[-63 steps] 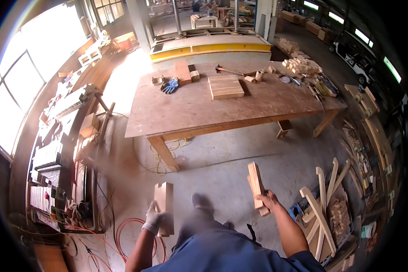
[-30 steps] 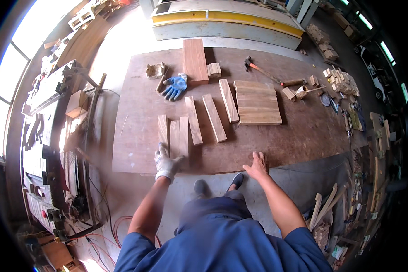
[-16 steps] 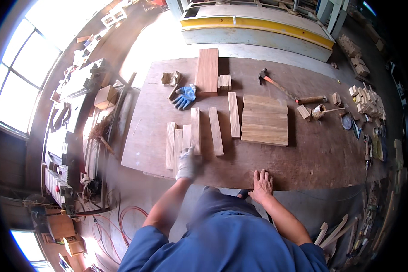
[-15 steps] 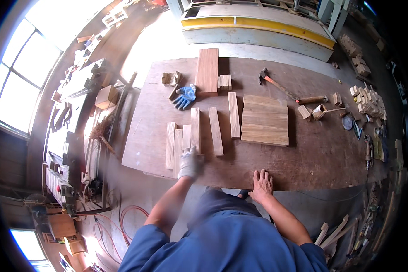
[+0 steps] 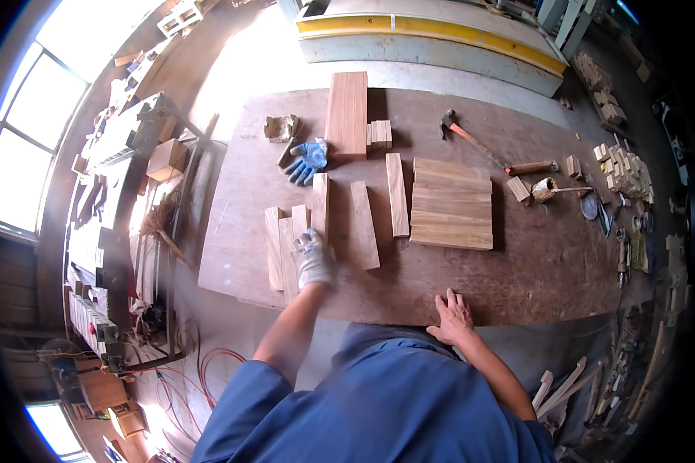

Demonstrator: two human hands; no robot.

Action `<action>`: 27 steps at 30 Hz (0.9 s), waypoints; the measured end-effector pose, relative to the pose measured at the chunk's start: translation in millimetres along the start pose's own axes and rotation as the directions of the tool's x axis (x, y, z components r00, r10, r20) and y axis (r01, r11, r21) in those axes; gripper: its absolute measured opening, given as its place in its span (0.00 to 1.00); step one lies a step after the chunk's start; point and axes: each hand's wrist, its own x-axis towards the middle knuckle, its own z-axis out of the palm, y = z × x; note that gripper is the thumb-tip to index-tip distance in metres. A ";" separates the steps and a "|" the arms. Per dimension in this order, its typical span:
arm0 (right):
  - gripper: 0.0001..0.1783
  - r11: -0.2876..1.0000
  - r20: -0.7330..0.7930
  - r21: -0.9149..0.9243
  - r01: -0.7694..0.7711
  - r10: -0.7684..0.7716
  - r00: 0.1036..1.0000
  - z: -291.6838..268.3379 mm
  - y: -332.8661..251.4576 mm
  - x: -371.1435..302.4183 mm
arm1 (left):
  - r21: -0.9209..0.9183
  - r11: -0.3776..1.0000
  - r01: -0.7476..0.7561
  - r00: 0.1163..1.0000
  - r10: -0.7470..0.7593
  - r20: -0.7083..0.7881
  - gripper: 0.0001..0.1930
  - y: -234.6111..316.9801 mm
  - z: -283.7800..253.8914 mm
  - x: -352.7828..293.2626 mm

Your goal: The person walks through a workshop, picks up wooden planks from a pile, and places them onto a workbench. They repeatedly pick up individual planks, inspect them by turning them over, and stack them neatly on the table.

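Note:
My left hand (image 5: 314, 261), in a pale work glove, lies over the near part of a group of upright-lying wooden strips (image 5: 288, 251) at the left of the table. Its fingers stretch forward onto a short strip and the side of a longer wooden strip (image 5: 320, 199). Bare and spread, my right hand (image 5: 453, 318) rests on the table's near edge, holding nothing. Between the hands and farther in lie a tilted wooden strip (image 5: 365, 224) and another lone strip (image 5: 397, 194). Several strips laid edge to edge form a wooden panel (image 5: 452, 204) to the right.
On the brown table (image 5: 548, 262) are a blue glove (image 5: 309, 160), a thick wooden board (image 5: 347, 116), a hammer (image 5: 475, 143), a glue pot (image 5: 544, 190) and a heap of small blocks (image 5: 629, 174). A yellow-edged machine (image 5: 432, 38) stands beyond; a cluttered rack (image 5: 124, 231) lines the left.
My left hand has moved forward and a little left along the strips, and the group at the left sits slightly farther left. My right hand stays on the edge. The whole view has shifted slightly.

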 end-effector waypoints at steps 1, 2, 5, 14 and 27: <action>0.48 1.000 0.001 -0.007 0.005 -0.005 1.000 0.0 0.1 2.3 | -0.041 0.999 -0.019 1.000 0.018 -0.019 0.32 -3.1 2.7 0.7; 0.48 1.000 0.002 -0.014 0.011 -0.011 1.000 0.0 -0.5 4.1 | -0.106 0.994 -0.005 1.000 0.004 -0.007 0.32 -2.7 6.5 -2.9; 0.47 0.999 0.012 -0.035 0.002 -0.002 1.000 -0.1 -2.0 3.2 | -0.265 0.960 0.087 0.995 -0.071 0.068 0.35 15.5 9.6 -15.5; 0.39 0.986 0.066 0.133 0.098 -0.108 0.992 -21.2 20.1 18.9 | -0.866 -0.029 0.499 0.847 -0.192 0.495 0.06 8.4 9.9 -13.3; 0.32 -0.084 -0.050 0.994 0.070 0.218 0.975 -116.0 44.2 90.2 | -0.705 -0.186 0.684 0.700 0.437 0.564 0.27 71.7 -43.7 -60.5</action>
